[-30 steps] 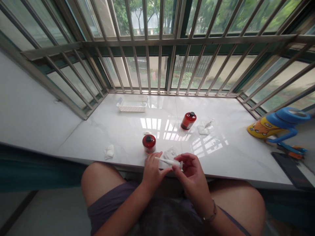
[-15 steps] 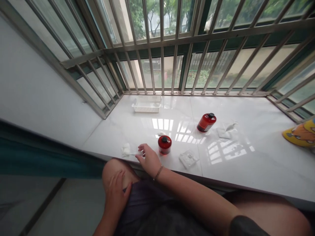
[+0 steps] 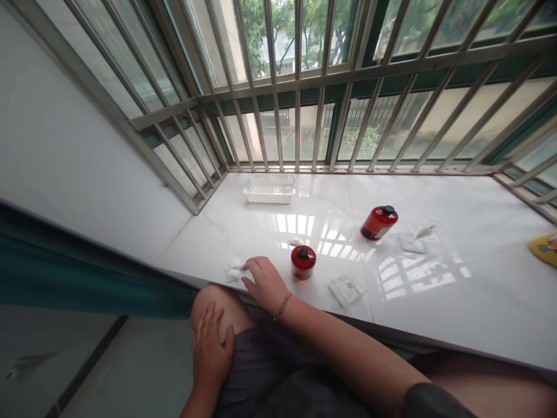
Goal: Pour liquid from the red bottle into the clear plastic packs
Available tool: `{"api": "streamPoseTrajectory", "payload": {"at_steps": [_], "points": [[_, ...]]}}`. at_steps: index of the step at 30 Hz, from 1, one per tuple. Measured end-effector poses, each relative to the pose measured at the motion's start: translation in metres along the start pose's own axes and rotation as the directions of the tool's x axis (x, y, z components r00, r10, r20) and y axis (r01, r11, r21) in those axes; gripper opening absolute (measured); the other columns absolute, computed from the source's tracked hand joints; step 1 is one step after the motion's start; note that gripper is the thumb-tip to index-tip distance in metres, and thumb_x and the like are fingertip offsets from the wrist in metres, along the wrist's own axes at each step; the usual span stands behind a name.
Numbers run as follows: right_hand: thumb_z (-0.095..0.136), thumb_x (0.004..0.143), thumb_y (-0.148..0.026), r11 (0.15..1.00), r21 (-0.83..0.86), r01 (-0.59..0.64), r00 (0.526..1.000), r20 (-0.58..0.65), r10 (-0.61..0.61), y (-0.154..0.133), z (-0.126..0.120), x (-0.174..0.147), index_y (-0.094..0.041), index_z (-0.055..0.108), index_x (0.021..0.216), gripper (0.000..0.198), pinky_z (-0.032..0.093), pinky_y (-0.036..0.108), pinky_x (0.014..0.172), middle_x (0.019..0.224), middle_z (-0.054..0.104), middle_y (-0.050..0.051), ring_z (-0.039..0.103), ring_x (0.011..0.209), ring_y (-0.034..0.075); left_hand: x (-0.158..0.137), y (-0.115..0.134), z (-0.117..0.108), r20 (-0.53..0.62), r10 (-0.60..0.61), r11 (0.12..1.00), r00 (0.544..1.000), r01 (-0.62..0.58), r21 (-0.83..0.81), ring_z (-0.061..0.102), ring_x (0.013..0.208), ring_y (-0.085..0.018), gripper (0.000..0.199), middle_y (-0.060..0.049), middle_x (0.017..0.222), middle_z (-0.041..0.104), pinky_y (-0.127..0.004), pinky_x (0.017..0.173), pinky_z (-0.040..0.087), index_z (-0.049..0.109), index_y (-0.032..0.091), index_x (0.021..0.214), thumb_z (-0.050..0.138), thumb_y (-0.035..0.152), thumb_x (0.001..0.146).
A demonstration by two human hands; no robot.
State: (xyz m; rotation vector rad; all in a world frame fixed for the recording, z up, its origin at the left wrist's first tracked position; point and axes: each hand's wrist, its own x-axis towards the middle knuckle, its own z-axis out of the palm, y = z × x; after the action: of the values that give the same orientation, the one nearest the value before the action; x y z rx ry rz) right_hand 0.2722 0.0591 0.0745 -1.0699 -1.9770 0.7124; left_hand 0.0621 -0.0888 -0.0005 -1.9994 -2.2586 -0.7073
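Label panel: the red, translucent, black-capped cylindrical bottle [image 3: 379,222], to the right of and beyond the right hand's [image 3: 266,285] fingers, carried a label; its print was too small to read. The second red, black-capped bottle [image 3: 303,262] stood upright just right of those fingers and showed no legible writing. The yellow, picture-printed object [image 3: 545,249] lay far to their right, cut by the view's edge.

Surroundings: a white perforated plastic basket [image 3: 268,193] sat beyond the fingers, near the metal window bars [image 3: 297,133]. A clear, flat packet [image 3: 347,288] lay to their right, past the nearer bottle. A second clear packet [image 3: 412,244] lay farther right. All rested on the glossy white bench [image 3: 439,313].

Workpiece: the white crumpled piece [image 3: 232,271] lay on the bench immediately left of the right fingertips. Its long axis could not be determined.

Fingers: the right fingers were curled, thumb apart from index; whether they pinched anything could not be told. The left hand [image 3: 212,343] rested on the thigh, fingers slightly spread.
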Motion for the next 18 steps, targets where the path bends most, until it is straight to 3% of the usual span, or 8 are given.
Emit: {"api": "streamPoseTrajectory", "payload": {"at_steps": [2, 4, 6, 9, 13, 18], "points": [[0.065, 0.103, -0.024, 0.998, -0.041, 0.044, 0.999, -0.01, -0.044, -0.009, -0.028, -0.017, -0.026, 0.07, 0.116, 0.014, 0.049, 0.049, 0.11, 0.12, 0.073, 0.009, 0.06, 0.121, 0.03, 0.002, -0.002, 0.001, -0.037, 0.037, 0.999, 0.999, -0.037, 0.007, 0.053, 0.15, -0.043, 0.04, -0.019, 0.157, 0.062, -0.073, 0.122, 0.039, 0.065, 0.023, 0.138, 0.057, 0.034, 0.101], [0.057, 0.108, -0.026, 0.992, -0.115, 0.047, 0.997, -0.059, -0.054, -0.013, -0.061, -0.029, -0.027, 0.071, 0.12, 0.018, 0.043, 0.055, 0.115, 0.124, 0.074, 0.01, 0.058, 0.123, 0.032, 0.008, 0.002, 0.002, -0.089, 0.111, 0.993, 0.99, -0.113, -0.018, 0.063, 0.139, -0.042, 0.033, -0.019, 0.144, 0.071, -0.071, 0.12, 0.042, 0.069, 0.022, 0.129, 0.059, 0.034, 0.1], [0.055, 0.109, -0.027, 0.948, -0.318, -0.021, 0.984, -0.174, -0.037, -0.012, -0.093, -0.034, -0.026, 0.069, 0.132, 0.026, 0.042, 0.056, 0.114, 0.132, 0.072, 0.012, 0.056, 0.126, 0.034, 0.017, 0.015, 0.001, -0.123, 0.217, 0.969, 0.968, -0.229, -0.094, 0.071, 0.126, -0.038, 0.029, -0.016, 0.13, 0.077, -0.064, 0.116, 0.05, 0.069, 0.022, 0.126, 0.062, 0.032, 0.1], [0.064, 0.106, -0.029, 0.851, -0.49, -0.189, 0.963, -0.261, 0.064, -0.005, -0.131, -0.032, -0.02, 0.068, 0.137, 0.033, 0.047, 0.053, 0.106, 0.135, 0.067, 0.017, 0.056, 0.121, 0.035, 0.037, 0.057, 0.001, -0.16, 0.367, 0.889, 0.916, -0.396, -0.23, 0.074, 0.118, -0.031, 0.032, -0.012, 0.126, 0.078, -0.052, 0.112, 0.057, 0.067, 0.021, 0.133, 0.065, 0.027, 0.101], [0.071, 0.103, -0.033, 0.835, -0.508, -0.211, 0.976, -0.163, 0.147, 0.006, -0.151, -0.027, -0.017, 0.073, 0.123, 0.025, 0.051, 0.041, 0.098, 0.113, 0.069, 0.012, 0.061, 0.106, 0.028, 0.068, 0.138, 0.008, -0.158, 0.43, 0.813, 0.889, -0.457, -0.361, 0.071, 0.127, -0.032, 0.046, -0.013, 0.136, 0.075, -0.053, 0.116, 0.054, 0.06, 0.024, 0.146, 0.07, 0.029, 0.101], [0.068, 0.105, -0.033, 0.823, -0.532, -0.199, 0.98, -0.111, 0.165, 0.011, -0.15, -0.02, -0.015, 0.074, 0.105, 0.019, 0.053, 0.035, 0.093, 0.103, 0.068, 0.009, 0.064, 0.1, 0.024, 0.108, 0.213, 0.038, -0.028, 0.346, 0.805, 0.938, -0.311, -0.506, 0.064, 0.14, -0.04, 0.09, -0.022, 0.156, 0.061, -0.054, 0.113, 0.058, 0.041, 0.016, 0.162, 0.084, 0.036, 0.086]]}}
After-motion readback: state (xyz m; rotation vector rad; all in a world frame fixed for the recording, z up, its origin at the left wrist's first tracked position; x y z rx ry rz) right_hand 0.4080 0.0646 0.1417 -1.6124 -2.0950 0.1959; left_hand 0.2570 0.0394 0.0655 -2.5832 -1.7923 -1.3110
